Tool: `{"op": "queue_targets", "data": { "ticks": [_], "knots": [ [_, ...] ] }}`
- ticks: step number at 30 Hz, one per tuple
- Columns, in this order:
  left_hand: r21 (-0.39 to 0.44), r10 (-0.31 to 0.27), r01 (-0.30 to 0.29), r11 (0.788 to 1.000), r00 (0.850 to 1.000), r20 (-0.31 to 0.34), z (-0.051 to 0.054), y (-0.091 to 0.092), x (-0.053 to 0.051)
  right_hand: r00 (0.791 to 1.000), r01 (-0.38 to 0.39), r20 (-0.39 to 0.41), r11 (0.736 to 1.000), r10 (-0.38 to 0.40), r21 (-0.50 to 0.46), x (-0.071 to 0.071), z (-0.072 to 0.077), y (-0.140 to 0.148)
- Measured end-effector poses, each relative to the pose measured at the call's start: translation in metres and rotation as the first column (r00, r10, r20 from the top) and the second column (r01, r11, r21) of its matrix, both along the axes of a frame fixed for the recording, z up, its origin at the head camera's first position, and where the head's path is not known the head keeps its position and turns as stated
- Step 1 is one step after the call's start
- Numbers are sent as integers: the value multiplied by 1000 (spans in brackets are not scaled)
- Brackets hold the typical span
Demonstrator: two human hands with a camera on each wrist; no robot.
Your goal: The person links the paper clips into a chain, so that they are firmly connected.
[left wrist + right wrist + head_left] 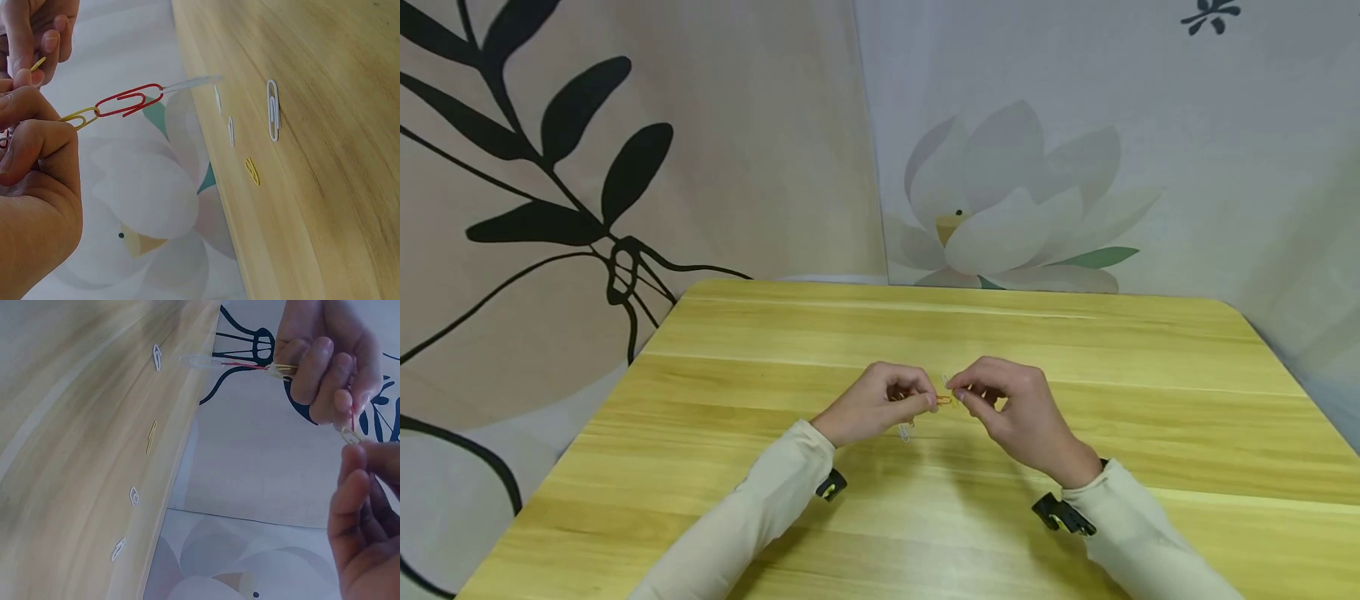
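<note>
My left hand [887,402] grips a chain of linked paper clips. From its fingers hang a yellow paper clip [87,119], a red paper clip [129,100] and, blurred at the end, a white paper clip [194,82]. Between the hands, an orange-red paper clip [943,400] pokes out of the left fingertips. Close against it, my right hand [1015,408] pinches another yellow paper clip [350,434] between thumb and forefinger. Whether these two are hooked together cannot be made out. The left fingers hide part of the chain.
Loose on the wooden table [760,500] lie a yellow paper clip [252,170] and several white ones, such as the nearer white paper clip [273,111]. Behind the far table edge stands a backdrop [760,150] printed with leaves and a flower.
</note>
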State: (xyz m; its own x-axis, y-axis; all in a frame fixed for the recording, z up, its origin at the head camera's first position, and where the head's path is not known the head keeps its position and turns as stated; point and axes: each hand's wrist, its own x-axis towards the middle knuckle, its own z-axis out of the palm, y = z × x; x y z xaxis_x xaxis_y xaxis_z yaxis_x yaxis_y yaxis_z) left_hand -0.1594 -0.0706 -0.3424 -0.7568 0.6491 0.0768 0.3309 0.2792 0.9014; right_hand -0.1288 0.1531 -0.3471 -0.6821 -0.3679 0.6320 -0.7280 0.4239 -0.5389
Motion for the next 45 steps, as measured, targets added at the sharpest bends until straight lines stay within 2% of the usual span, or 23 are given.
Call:
{"op": "queue_targets", "data": {
  "ticks": [5, 11, 16, 24, 36, 40, 45],
  "knots": [
    [6, 1, -1, 1000, 1000, 12, -1, -1, 2, 1000, -17, 7, 1000, 17, 11, 1, -1, 0],
    [12, 6, -6, 1000, 1000, 19, -2, -1, 3, 999, -39, -29, 999, 40, 21, 2, -1, -1],
    [9, 7, -8, 1000, 1000, 30, -3, -1, 5, 999, -34, -26, 999, 35, 29, 2, -2, -2],
    [10, 30, -31, 999, 999, 34, -3, -2, 5, 996, -33, 90, 998, 28, 49, 6, -3, -3],
    [20, 38, -38, 999, 999, 10, 2, -2, 6, 979, -18, 204, 1000, 23, -25, 9, -1, -2],
    [25, 23, -23, 999, 1000, 5, 2, -1, 5, 969, -63, 233, 996, 78, -71, 8, 0, -2],
    [-7, -1, 1, 1000, 1000, 27, 4, -1, 3, 930, -128, 323, 978, 176, -165, 6, 3, -2]
  ]
}}
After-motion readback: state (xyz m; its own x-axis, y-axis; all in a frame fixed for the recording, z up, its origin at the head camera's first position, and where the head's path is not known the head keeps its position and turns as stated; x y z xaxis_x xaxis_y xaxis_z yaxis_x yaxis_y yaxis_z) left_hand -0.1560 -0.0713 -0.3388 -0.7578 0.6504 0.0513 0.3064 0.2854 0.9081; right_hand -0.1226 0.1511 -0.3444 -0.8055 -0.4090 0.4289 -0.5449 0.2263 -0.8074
